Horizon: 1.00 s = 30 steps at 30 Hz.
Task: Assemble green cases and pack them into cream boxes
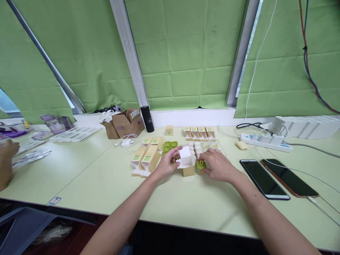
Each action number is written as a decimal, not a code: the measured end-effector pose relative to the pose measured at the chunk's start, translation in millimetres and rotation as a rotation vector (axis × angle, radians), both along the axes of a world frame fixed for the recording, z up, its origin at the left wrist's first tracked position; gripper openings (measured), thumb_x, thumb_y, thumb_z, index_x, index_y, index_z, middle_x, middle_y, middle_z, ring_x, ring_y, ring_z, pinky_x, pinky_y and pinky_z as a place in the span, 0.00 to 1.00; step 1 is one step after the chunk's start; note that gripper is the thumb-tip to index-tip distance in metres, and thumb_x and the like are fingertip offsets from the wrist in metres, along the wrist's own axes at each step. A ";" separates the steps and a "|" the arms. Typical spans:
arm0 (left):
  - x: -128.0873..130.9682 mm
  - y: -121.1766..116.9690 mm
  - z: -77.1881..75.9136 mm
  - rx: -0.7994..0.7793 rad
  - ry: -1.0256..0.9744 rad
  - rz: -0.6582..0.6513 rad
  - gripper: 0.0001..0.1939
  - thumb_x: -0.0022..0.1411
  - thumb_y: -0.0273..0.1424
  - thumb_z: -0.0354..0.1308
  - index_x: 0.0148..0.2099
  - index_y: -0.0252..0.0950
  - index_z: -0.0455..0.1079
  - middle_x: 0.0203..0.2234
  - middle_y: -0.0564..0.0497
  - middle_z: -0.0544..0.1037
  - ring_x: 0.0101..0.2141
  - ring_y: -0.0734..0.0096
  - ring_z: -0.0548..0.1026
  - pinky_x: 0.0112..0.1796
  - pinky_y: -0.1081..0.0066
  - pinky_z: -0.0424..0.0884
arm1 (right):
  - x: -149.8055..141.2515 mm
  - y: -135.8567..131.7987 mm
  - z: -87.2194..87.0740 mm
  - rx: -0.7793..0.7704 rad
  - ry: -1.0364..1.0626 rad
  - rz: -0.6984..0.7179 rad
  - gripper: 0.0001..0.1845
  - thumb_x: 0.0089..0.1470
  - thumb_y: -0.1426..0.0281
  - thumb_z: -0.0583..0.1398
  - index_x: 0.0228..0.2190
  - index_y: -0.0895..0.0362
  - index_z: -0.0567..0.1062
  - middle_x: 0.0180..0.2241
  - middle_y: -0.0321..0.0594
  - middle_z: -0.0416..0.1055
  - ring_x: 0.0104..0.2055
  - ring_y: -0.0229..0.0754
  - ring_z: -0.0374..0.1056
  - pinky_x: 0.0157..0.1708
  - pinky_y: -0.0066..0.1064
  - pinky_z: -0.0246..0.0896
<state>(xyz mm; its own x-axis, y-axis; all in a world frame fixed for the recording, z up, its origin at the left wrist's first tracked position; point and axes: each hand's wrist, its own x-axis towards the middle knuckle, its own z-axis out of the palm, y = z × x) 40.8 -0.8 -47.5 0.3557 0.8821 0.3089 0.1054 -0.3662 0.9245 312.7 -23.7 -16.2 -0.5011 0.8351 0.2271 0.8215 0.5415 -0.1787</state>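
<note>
My left hand (168, 163) grips the raised white flap of a small cardboard box (188, 171), which stands open on the table. Just right of the box, the fingers of my right hand (220, 165) close around a small green-topped container (200, 165) with a pale ring shape on top. Several green square pieces (170, 144) lie behind my left hand. Beyond my right hand are rows of small clear and whitish pieces (209, 145), partly hidden. Several yellow-brown boxes with green labels (150, 159) stand to the left, some with their flaps out.
Further back are a row of small boxes (199, 133), a single box (169, 130), a black bottle (147, 119) and a brown carton (127, 124). Two phones (264, 179), cables and a power strip (267, 141) occupy the right. Another person's hand (7, 159) shows at far left.
</note>
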 end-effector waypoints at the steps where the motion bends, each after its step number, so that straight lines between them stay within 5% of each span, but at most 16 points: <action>1: -0.3 0.0 -0.1 -0.012 0.007 -0.009 0.37 0.57 0.30 0.69 0.68 0.34 0.67 0.48 0.40 0.81 0.43 0.62 0.76 0.43 0.66 0.70 | -0.1 -0.1 0.1 -0.003 -0.001 0.000 0.11 0.53 0.66 0.70 0.39 0.52 0.78 0.39 0.43 0.79 0.48 0.54 0.69 0.47 0.41 0.58; 17: -4.9 3.3 -4.1 -0.080 0.096 -0.040 0.41 0.60 0.26 0.64 0.74 0.32 0.60 0.50 0.40 0.80 0.50 0.58 0.76 0.52 0.62 0.70 | 6.3 4.2 -2.4 0.038 0.047 0.020 0.12 0.53 0.69 0.69 0.40 0.52 0.78 0.39 0.44 0.80 0.48 0.56 0.71 0.48 0.43 0.61; 23: -4.9 4.6 -7.6 -0.041 0.091 -0.019 0.39 0.61 0.27 0.65 0.73 0.37 0.64 0.53 0.40 0.79 0.53 0.55 0.75 0.56 0.57 0.70 | 15.7 13.9 -4.9 0.209 0.527 -0.059 0.17 0.64 0.65 0.60 0.54 0.52 0.73 0.52 0.48 0.77 0.51 0.55 0.73 0.48 0.46 0.67; 27: -5.5 6.0 -10.4 -0.028 0.102 -0.021 0.37 0.62 0.27 0.64 0.72 0.39 0.65 0.58 0.40 0.76 0.56 0.55 0.74 0.59 0.55 0.69 | -1.0 7.1 -4.9 0.105 0.934 0.035 0.19 0.69 0.60 0.57 0.58 0.50 0.69 0.56 0.48 0.74 0.54 0.51 0.72 0.41 0.39 0.72; 30: -4.6 6.1 -10.3 -0.006 0.116 -0.022 0.36 0.63 0.26 0.62 0.73 0.41 0.64 0.60 0.40 0.75 0.57 0.55 0.74 0.62 0.53 0.66 | -17.1 -1.6 -5.7 -0.011 1.042 0.131 0.20 0.70 0.58 0.56 0.60 0.48 0.67 0.57 0.47 0.73 0.50 0.48 0.73 0.35 0.35 0.73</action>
